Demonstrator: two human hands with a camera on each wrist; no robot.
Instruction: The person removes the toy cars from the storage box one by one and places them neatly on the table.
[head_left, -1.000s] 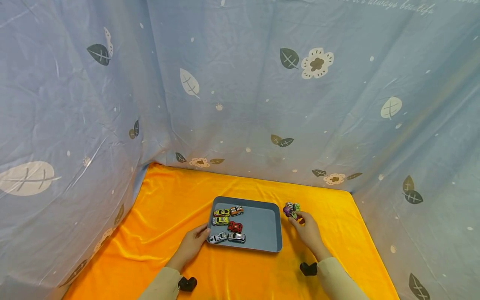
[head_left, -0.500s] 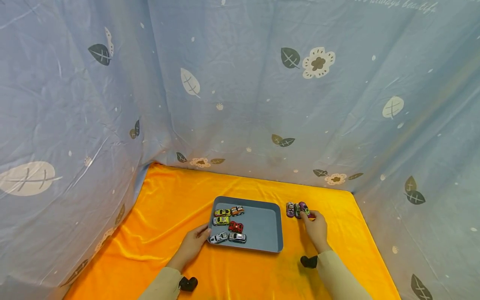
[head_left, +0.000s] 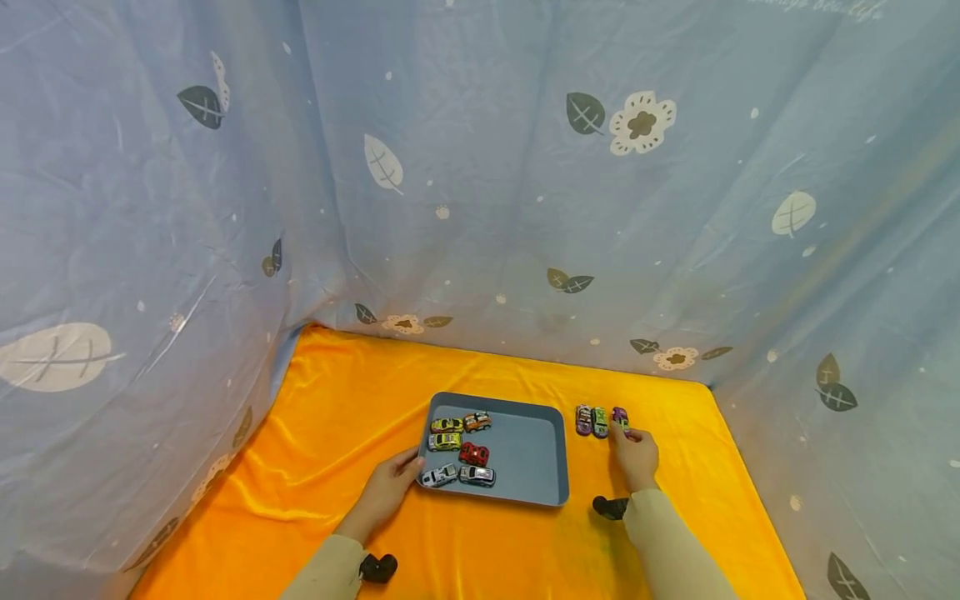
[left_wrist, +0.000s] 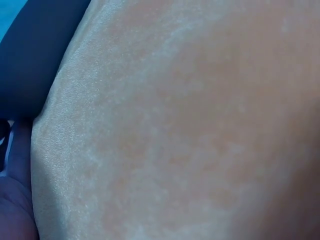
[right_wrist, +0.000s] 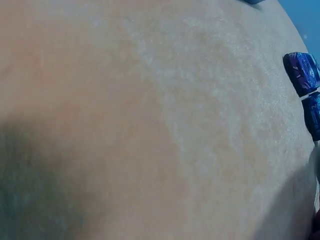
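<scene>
where the right hand (head_left: 636, 458) pinches, purple toy car (head_left: 620, 416), jutting forward

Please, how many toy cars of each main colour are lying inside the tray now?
Yellow toy cars: 2
Orange toy car: 1
Red toy car: 1
White or silver toy cars: 2
Total in the tray: 6
</scene>
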